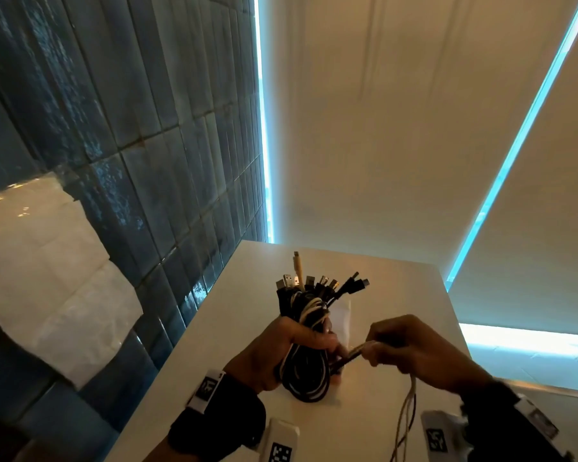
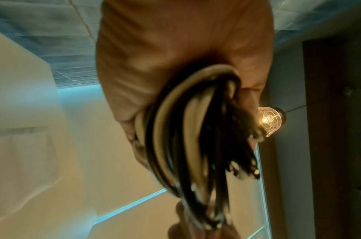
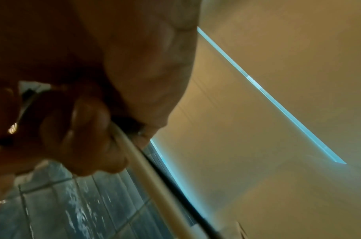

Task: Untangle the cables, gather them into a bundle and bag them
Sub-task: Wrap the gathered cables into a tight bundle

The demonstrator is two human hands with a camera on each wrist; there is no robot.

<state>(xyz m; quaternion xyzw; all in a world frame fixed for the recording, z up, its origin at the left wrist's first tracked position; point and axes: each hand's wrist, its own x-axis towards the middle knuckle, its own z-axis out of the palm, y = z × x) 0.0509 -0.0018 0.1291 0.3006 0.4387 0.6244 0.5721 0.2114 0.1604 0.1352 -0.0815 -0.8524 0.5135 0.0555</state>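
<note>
Both hands busy with cables above the surface (image 1: 397, 295).
My left hand (image 1: 281, 348) grips the cable bundle (image 1: 309, 331) upright, plugs up; my right hand (image 1: 411, 348) pinches loose strands (image 1: 406, 415) just beside it, trailing downward.

The left hand (image 1: 282, 348) covers the middle of the cable bundle (image 1: 309, 331), so how the strands cross there is hidden. The loose strands (image 1: 406, 418) trailing below the right hand (image 1: 414, 351) run off the bottom edge, ends unseen. Beside the bundle, a pale sheet (image 1: 342, 316) is half hidden; what it is cannot be told. Both wrist views are blurred, the plugs (image 2: 245, 169) indistinct.
</note>
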